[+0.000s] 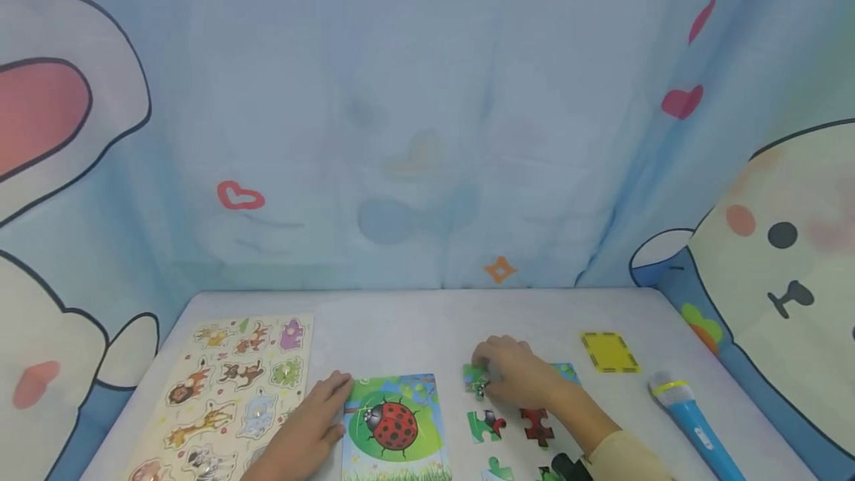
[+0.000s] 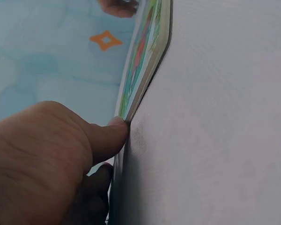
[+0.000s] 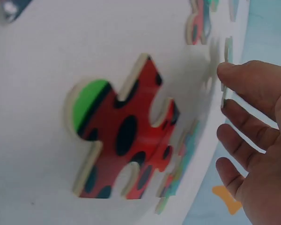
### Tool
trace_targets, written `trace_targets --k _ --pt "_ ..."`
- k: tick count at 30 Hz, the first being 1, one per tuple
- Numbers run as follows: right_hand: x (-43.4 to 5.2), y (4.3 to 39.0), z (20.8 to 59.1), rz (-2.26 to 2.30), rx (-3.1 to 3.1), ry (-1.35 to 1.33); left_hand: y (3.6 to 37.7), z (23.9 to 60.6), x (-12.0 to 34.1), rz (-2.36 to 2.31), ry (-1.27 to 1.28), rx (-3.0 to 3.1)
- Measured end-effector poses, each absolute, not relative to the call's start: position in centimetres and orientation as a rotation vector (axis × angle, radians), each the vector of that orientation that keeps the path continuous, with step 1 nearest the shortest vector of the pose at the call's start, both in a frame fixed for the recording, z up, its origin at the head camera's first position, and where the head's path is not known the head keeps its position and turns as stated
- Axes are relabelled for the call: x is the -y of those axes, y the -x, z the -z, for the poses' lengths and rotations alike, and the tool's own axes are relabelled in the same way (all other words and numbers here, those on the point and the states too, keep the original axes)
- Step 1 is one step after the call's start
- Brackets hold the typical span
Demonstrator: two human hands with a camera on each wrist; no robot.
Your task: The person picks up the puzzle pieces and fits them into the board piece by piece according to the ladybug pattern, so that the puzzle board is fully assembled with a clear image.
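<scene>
My left hand point(image 1: 310, 421) rests along the left edge of a ladybug puzzle board point(image 1: 392, 425), its thumb touching that edge in the left wrist view. The board lies flat, showing a red ladybug on a green leaf. To its right, my right hand point(image 1: 510, 373) pinches a green puzzle piece point(image 1: 473, 375) between thumb and forefinger, its other fingers loosely bent. Below that hand lie a piece with the ladybug's head point(image 1: 486, 425) and a red spotted piece point(image 1: 537, 427), large in the right wrist view. Another piece point(image 1: 568, 371) is partly hidden behind the right wrist.
An animal puzzle board point(image 1: 230, 392) lies at the left. On the right are a yellow square point(image 1: 610, 352) and a blue toy microphone point(image 1: 698, 421). More pieces, including a green and light-blue one point(image 1: 497, 470), lie near the front. A printed curtain point(image 1: 427, 132) hangs behind the table.
</scene>
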State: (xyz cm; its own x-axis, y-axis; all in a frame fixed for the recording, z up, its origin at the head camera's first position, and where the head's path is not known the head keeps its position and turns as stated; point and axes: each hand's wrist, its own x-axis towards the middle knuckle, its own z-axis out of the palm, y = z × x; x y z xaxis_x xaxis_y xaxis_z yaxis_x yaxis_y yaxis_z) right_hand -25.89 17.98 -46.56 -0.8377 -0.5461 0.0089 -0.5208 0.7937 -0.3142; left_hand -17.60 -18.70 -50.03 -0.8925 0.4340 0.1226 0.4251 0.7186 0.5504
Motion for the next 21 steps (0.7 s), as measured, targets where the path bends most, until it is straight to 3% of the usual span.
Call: trace_targets --k 13,21 --pt "-15.2 25.4 44.4 0.607 -2.805 1.12 17.7 50.1 18.4 -0.898 -0.762 -2.966" --pt "-12.5 25.2 44.4 0.631 -2.774 1.119 17.4 50.1 18.4 -0.918 -0.737 -2.96"
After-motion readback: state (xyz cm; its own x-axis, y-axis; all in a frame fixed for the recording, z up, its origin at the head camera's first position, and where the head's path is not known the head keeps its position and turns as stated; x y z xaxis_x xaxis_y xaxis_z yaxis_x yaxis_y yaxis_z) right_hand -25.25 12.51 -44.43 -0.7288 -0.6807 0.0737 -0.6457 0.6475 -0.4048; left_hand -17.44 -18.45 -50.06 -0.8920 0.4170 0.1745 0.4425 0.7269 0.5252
